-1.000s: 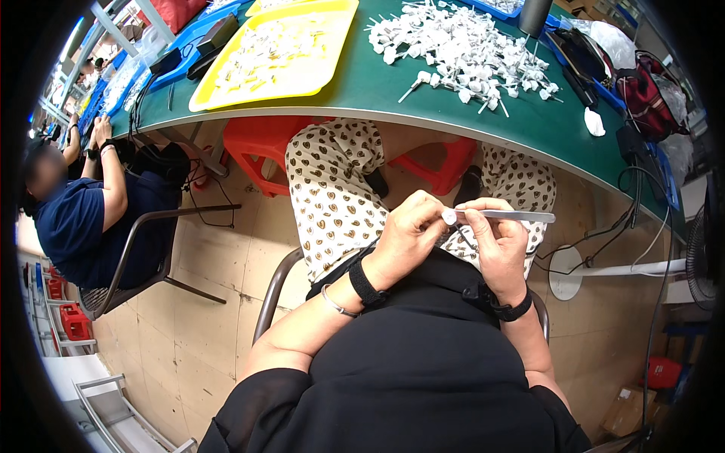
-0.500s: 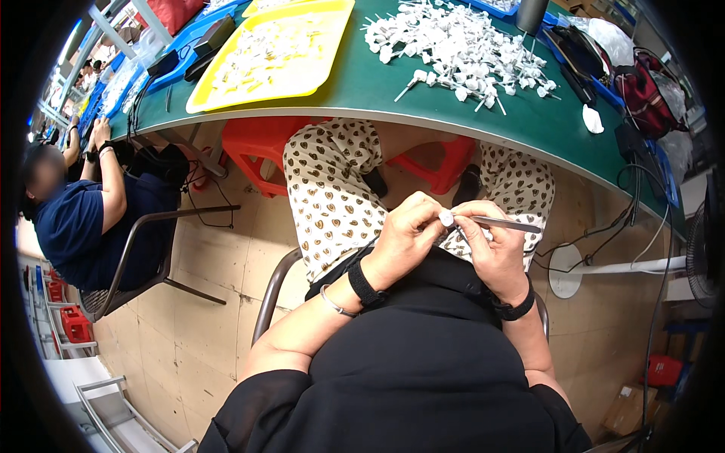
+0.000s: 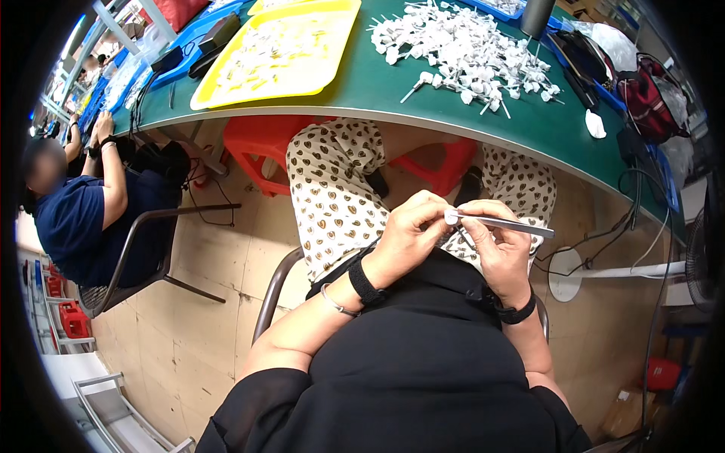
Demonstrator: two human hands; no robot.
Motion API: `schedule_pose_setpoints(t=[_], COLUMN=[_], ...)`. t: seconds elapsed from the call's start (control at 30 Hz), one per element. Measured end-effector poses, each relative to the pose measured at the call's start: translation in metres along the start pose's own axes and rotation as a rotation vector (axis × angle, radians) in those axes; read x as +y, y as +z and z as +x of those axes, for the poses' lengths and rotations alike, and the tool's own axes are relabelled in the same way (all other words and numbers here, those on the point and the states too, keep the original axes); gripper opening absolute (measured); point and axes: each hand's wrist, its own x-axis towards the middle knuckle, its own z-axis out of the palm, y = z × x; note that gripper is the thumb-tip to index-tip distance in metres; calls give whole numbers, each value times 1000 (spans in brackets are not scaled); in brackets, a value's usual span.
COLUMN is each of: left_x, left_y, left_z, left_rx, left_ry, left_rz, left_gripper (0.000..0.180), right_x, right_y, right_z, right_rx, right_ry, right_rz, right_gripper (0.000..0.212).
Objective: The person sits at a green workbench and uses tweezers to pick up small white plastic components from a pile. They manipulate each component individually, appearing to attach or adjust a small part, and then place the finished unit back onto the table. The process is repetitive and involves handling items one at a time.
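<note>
Above my lap, my left hand (image 3: 415,228) pinches a small round white part (image 3: 451,217) between thumb and fingertips. Its exact kind is too small to make out. My right hand (image 3: 500,241) is closed on a pair of metal tweezers (image 3: 521,225), whose blunt end sticks out to the right. The tips of the tweezers reach the white part, where both hands nearly meet. On the green table (image 3: 362,83) lies a heap of white parts with thin grey stems (image 3: 468,53). To its left stands a yellow tray (image 3: 332,75) with many small pieces in it.
A lone white piece (image 3: 595,124) lies near the table's right edge, by a dark red bag (image 3: 651,98). Red stools (image 3: 257,147) stand under the table. At the left sits a co-worker in a navy shirt (image 3: 72,219). Cables and a fan (image 3: 702,249) are at the right.
Both hands have shifted very slightly to the right, still holding the white part and the tweezers. The tweezers' blunt end now points a little farther right.
</note>
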Motion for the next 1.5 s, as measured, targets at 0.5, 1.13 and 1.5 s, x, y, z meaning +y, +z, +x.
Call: schedule_pose_setpoints(t=[0.5, 1.13, 1.5], left_x=[0, 2, 4], left_y=[-1, -2, -2], left_z=[0, 1, 1], left_rx=[-9, 4, -9], left_ry=[3, 52, 57], left_rz=[73, 141, 148], left_gripper=[7, 9, 9], right_x=[-3, -4, -4], right_y=[-1, 0, 0], right_z=[1, 0, 0], right_rx=[-5, 25, 17], right_ry=[119, 182, 129], right_rz=[33, 66, 4], right_gripper=[8, 8, 6])
